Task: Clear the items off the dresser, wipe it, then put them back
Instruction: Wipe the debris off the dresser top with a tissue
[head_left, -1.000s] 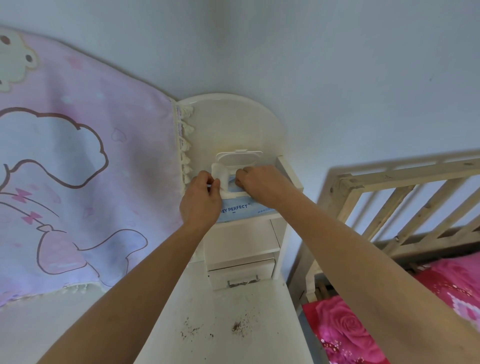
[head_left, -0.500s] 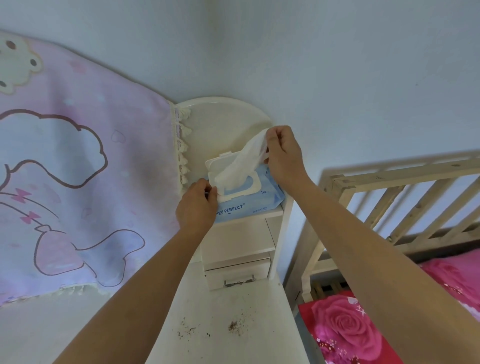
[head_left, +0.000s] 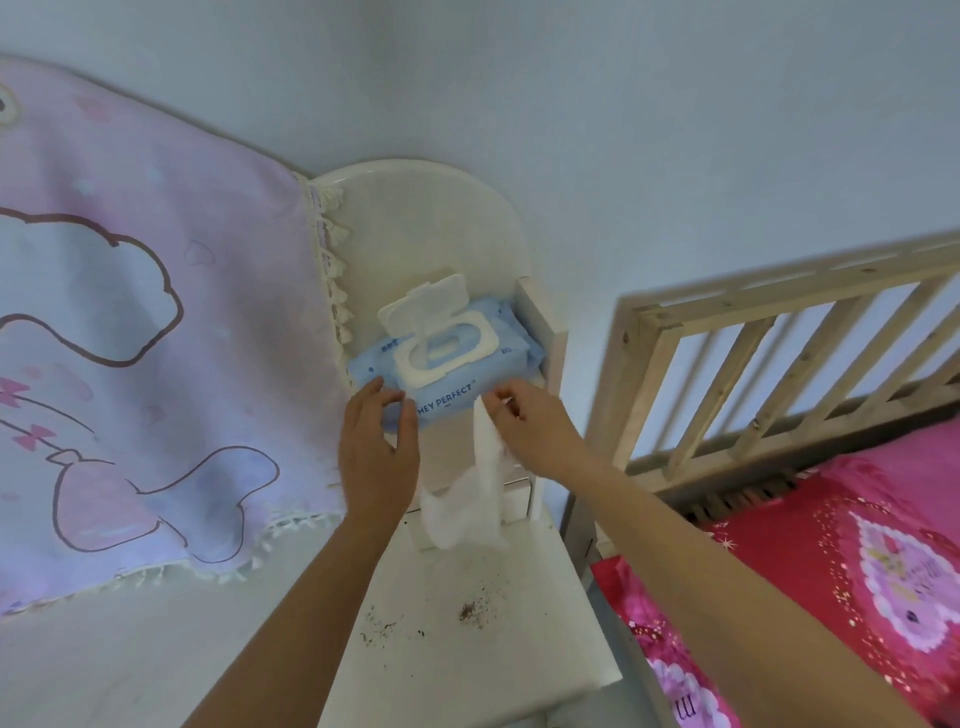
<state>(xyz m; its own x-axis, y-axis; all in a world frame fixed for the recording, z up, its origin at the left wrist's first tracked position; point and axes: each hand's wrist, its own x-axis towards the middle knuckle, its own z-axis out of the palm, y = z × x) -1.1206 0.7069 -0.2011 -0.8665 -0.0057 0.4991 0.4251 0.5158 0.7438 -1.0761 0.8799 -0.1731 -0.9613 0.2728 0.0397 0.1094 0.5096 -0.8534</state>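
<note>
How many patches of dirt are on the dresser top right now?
2. One brown clump lies toward the right, below the hanging wipe. A looser scatter of specks lies left of it, beside the left forearm. The arms may hide more.

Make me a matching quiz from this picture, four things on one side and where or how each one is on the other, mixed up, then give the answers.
Things:
1. wipes pack lid
2. white wipe
3. brown crumbs
4. pink blanket

States or places:
A. scattered on the white dresser top
B. flipped open
C. hanging on the wall at left
D. dangling from the right hand

Pairs: 1-B, 2-D, 3-A, 4-C
</note>
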